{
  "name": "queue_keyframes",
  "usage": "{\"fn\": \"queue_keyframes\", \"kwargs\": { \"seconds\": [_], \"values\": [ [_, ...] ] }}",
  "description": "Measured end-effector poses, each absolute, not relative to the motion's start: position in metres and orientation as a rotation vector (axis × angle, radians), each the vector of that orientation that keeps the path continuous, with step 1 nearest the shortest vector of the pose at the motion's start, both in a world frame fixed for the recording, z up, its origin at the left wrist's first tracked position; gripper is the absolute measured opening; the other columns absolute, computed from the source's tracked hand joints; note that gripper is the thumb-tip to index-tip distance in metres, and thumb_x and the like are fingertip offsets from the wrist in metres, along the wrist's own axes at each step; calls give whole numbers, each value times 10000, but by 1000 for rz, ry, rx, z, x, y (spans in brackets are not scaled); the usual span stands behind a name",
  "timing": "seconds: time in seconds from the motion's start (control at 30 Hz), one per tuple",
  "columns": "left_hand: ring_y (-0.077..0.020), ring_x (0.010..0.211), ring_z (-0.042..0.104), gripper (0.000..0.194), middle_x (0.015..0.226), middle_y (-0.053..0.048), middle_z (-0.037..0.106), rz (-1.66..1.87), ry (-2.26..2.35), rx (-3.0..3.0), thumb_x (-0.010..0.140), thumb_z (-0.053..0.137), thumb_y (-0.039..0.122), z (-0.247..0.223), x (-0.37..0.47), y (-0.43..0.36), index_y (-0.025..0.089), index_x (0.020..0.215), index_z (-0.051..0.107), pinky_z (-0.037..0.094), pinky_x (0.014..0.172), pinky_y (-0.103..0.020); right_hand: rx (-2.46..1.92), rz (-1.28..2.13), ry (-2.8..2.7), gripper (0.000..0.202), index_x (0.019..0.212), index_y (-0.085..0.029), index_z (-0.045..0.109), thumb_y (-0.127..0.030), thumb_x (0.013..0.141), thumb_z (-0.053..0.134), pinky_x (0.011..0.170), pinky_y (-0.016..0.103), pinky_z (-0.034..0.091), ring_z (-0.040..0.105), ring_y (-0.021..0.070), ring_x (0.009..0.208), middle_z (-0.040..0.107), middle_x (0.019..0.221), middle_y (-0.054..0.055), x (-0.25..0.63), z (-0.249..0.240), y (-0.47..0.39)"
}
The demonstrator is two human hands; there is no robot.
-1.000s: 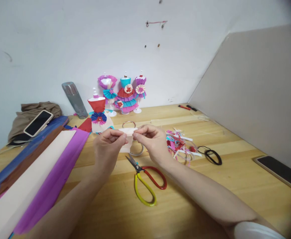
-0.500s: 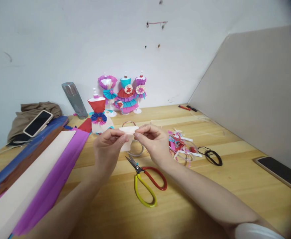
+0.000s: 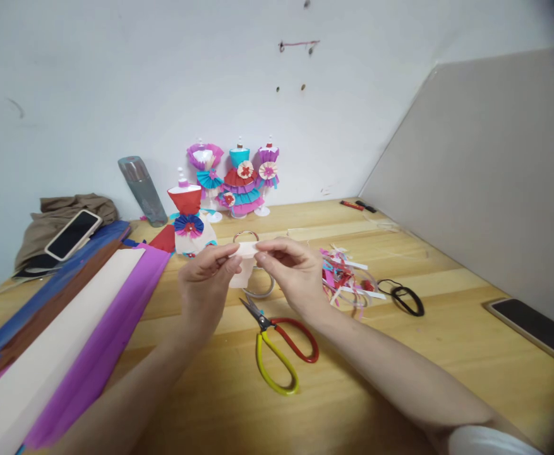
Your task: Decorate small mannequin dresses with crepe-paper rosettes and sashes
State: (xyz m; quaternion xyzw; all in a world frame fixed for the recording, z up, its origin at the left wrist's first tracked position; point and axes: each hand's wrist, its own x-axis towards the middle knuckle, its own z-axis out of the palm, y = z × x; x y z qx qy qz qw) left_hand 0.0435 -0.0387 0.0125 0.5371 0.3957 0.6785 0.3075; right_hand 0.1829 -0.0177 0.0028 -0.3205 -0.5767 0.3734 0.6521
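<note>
Your left hand [image 3: 203, 287] and right hand [image 3: 300, 278] both have fingers [image 3: 218, 253] pinching the cream paper [image 3: 239, 277], held up over the counter [image 3: 352, 385]. Scissors [image 3: 263, 321] lie nearer you; paper scraps [image 3: 340, 275] sit to the right.

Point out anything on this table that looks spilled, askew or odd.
Mainly the heap of paper scraps beside the right hand: it lies loose and tangled on the tabletop, not in any container. The bottle near the wall looks tilted, though the wide lens may exaggerate that.
</note>
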Motion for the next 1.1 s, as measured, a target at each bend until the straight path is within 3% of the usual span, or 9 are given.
{"fn": "queue_keyframes", "kwargs": {
  "seconds": [0.17, 0.4, 0.87, 1.1],
  "values": [
    [-110, 644, 635, 146, 761, 4, 715, 1872, 1175, 1814, 779, 671, 131, 8, 39, -35, 226, 862, 746, 515, 636, -244, -700, 691, -1416, 132, 829, -246, 755, -157, 773, 676, 631, 274, 492, 622, 140, 704, 698, 768, 8, 184, 2, -17],
    [-126, 745, 645, 147, 773, -3, 710, 1901, 1286, 2120, 822, 620, 107, 8, 38, -36, 214, 825, 719, 510, 708, -239, -799, 483, -1550, 140, 906, -238, 737, -195, 835, 625, 684, 303, 510, 631, 155, 738, 711, 837, 24, 185, 0, -17],
    [-143, 625, 650, 92, 642, 20, 686, 1696, 1549, 1870, 824, 607, 229, 2, 39, -35, 221, 801, 695, 479, 619, -256, -869, 467, -1575, 89, 829, -203, 691, -195, 843, 603, 643, 276, 487, 624, 143, 665, 705, 761, 20, 183, -2, -18],
    [-137, 582, 670, 62, 620, 18, 682, 1725, 1340, 1552, 779, 661, 249, 1, 43, -34, 187, 769, 663, 501, 565, -237, -875, 651, -1465, 51, 815, -196, 662, -234, 817, 628, 679, 292, 512, 657, 160, 700, 700, 771, 28, 182, -4, -17]
  ]
}}
